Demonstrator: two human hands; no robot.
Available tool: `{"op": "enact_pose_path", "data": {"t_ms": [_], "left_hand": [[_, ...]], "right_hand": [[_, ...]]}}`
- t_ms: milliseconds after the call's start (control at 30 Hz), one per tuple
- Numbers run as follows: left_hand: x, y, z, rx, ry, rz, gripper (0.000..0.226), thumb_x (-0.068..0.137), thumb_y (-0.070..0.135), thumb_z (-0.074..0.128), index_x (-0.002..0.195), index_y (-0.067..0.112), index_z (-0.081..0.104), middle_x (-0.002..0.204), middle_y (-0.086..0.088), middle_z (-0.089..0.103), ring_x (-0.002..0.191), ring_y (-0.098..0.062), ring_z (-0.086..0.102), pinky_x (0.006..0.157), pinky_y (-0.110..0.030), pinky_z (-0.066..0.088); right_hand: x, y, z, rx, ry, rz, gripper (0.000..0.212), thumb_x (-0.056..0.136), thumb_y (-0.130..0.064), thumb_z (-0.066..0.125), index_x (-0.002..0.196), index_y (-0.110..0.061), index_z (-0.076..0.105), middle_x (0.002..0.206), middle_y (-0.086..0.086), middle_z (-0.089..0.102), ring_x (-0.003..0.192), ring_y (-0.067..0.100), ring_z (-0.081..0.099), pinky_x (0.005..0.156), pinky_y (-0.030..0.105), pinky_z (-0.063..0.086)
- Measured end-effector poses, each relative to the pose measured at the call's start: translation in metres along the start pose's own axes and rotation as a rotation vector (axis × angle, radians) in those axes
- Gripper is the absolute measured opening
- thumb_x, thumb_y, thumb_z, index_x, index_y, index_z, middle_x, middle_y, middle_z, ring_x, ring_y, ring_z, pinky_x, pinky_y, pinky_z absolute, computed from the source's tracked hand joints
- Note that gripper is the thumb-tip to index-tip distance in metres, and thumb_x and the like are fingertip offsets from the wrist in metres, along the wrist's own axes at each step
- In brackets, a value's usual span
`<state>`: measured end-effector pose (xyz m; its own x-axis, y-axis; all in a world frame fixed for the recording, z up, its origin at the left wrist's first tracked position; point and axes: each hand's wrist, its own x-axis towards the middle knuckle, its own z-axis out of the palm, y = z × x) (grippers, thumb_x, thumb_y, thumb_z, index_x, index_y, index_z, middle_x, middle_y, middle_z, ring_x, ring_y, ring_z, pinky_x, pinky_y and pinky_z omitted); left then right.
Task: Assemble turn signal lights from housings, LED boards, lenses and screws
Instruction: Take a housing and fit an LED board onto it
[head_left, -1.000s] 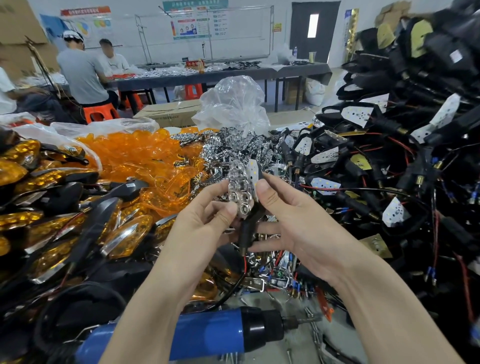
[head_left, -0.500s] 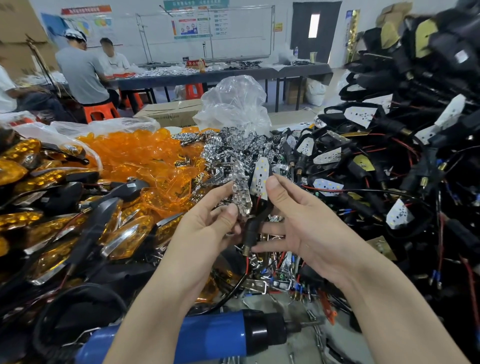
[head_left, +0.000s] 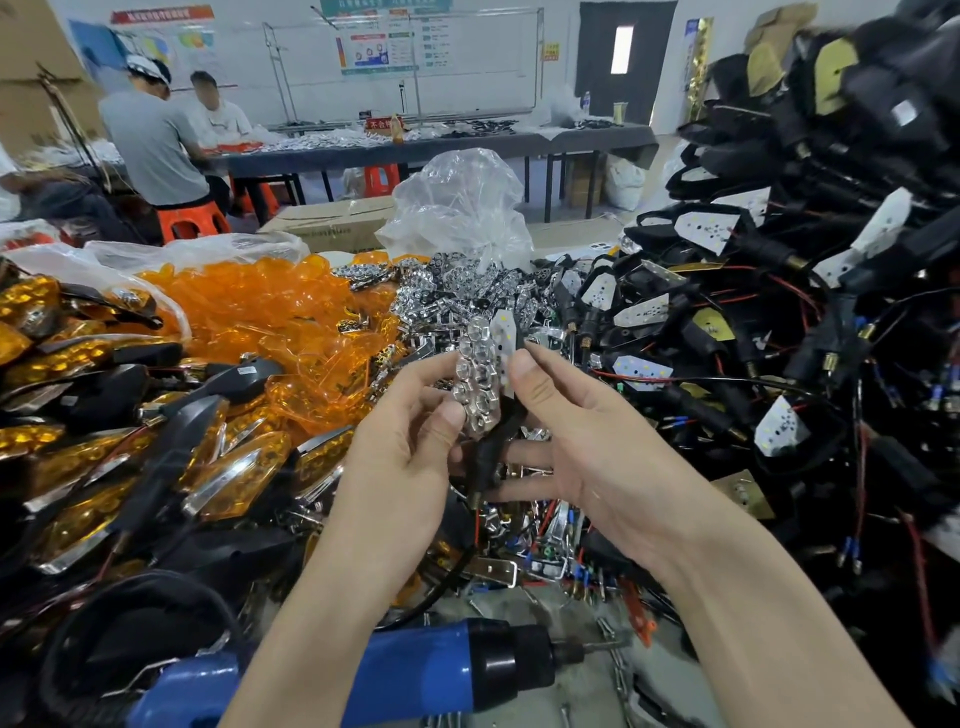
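Note:
My left hand (head_left: 410, 441) pinches a chrome reflector (head_left: 475, 379) between thumb and fingers, held upright. Beside it, my right hand (head_left: 587, 441) grips a black housing (head_left: 488, 452) with a white LED board (head_left: 505, 340) in it, thumb on the board's lower edge. Reflector and board stand side by side and touch. A black wire hangs from the housing's stem down towards the bench.
Orange lenses (head_left: 270, 317) are heaped at left-centre, finished amber lights (head_left: 104, 441) at far left, loose chrome reflectors (head_left: 457, 296) behind my hands, black housings with boards and wires (head_left: 753, 312) at right. A blue electric screwdriver (head_left: 415, 670) lies at the front edge. People sit at a far table.
The reflector has turned more edge-on and closed against the LED board. Both hands have kept their place in front of the piles.

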<state>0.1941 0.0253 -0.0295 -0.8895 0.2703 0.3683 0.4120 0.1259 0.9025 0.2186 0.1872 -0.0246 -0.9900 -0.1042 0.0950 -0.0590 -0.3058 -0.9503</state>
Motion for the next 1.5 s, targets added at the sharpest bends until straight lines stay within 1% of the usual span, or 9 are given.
{"op": "enact_pose_path", "data": {"t_ms": [200,400,600,733,867,1000,1167,1367,1500], "left_hand": [[0.000,0.005,-0.002,0.013,-0.018,-0.037,0.035,0.102,0.020,0.051,0.116,0.052,0.052,0.091,0.006,0.062,0.075,-0.004,0.063,0.069,-0.013,0.051],[0.000,0.006,-0.002,-0.018,0.005,-0.064,0.028,0.101,0.019,0.053,0.115,0.043,0.059,0.094,0.005,0.067,0.080,-0.007,0.066,0.070,-0.015,0.052],[-0.001,0.009,0.001,0.077,0.018,-0.014,0.028,0.101,0.026,0.055,0.109,0.052,0.057,0.097,0.018,0.066,0.093,-0.002,0.065,0.074,-0.021,0.052],[-0.002,0.008,0.007,0.156,0.042,0.027,0.027,0.100,0.029,0.055,0.111,0.054,0.056,0.104,0.017,0.063,0.097,0.000,0.064,0.079,-0.026,0.054],[-0.004,0.006,0.009,0.181,0.034,0.035,0.021,0.099,0.041,0.052,0.116,0.054,0.053,0.108,0.021,0.061,0.100,0.005,0.061,0.077,-0.022,0.052],[-0.007,0.006,0.008,0.194,-0.038,0.004,0.020,0.098,0.050,0.048,0.115,0.060,0.048,0.109,0.030,0.059,0.097,0.004,0.062,0.076,-0.019,0.053],[-0.009,0.003,0.004,0.200,-0.142,-0.053,0.030,0.092,0.062,0.044,0.121,0.057,0.046,0.110,0.034,0.058,0.097,0.006,0.063,0.084,-0.029,0.055],[-0.009,0.000,0.010,0.229,-0.273,-0.088,0.027,0.096,0.048,0.057,0.121,0.058,0.050,0.106,0.020,0.068,0.102,0.003,0.064,0.094,-0.032,0.053],[-0.010,0.001,0.017,0.271,-0.222,-0.035,0.020,0.099,0.037,0.053,0.116,0.048,0.056,0.095,0.026,0.067,0.080,0.006,0.065,0.071,-0.013,0.048]], "right_hand": [[-0.001,0.000,-0.001,0.007,-0.010,-0.001,0.025,0.092,-0.052,0.068,0.114,-0.041,0.072,0.111,0.002,0.077,0.097,0.040,0.076,0.080,0.058,0.061],[-0.001,0.001,0.001,0.032,0.006,0.014,0.036,0.092,-0.048,0.068,0.124,-0.032,0.068,0.121,0.007,0.073,0.098,0.041,0.075,0.077,0.053,0.062],[0.001,0.003,0.002,-0.111,0.020,-0.039,0.036,0.086,-0.045,0.078,0.120,-0.042,0.066,0.114,0.000,0.076,0.099,0.026,0.076,0.075,0.045,0.063],[0.002,0.009,0.002,-0.131,0.083,-0.068,0.030,0.095,-0.031,0.073,0.122,-0.029,0.061,0.111,-0.003,0.076,0.100,0.022,0.076,0.073,0.043,0.064],[0.003,0.009,-0.001,-0.105,0.106,-0.052,0.047,0.095,-0.033,0.073,0.137,-0.024,0.053,0.119,-0.003,0.074,0.107,0.024,0.074,0.076,0.047,0.064],[0.003,0.007,-0.009,-0.088,0.149,-0.067,0.035,0.089,-0.038,0.074,0.120,-0.028,0.062,0.117,0.001,0.075,0.104,0.032,0.074,0.081,0.055,0.062],[0.000,-0.005,-0.018,0.075,0.229,-0.124,0.040,0.085,-0.035,0.072,0.118,-0.016,0.058,0.112,0.009,0.076,0.096,0.035,0.076,0.071,0.049,0.062],[-0.001,-0.013,-0.024,0.208,0.314,-0.194,0.036,0.084,-0.034,0.066,0.114,-0.019,0.052,0.114,0.008,0.077,0.094,0.030,0.076,0.069,0.046,0.063],[-0.003,-0.016,-0.024,0.214,0.310,-0.212,0.034,0.084,-0.035,0.066,0.113,-0.022,0.054,0.114,0.006,0.077,0.097,0.029,0.076,0.072,0.046,0.064]]}}
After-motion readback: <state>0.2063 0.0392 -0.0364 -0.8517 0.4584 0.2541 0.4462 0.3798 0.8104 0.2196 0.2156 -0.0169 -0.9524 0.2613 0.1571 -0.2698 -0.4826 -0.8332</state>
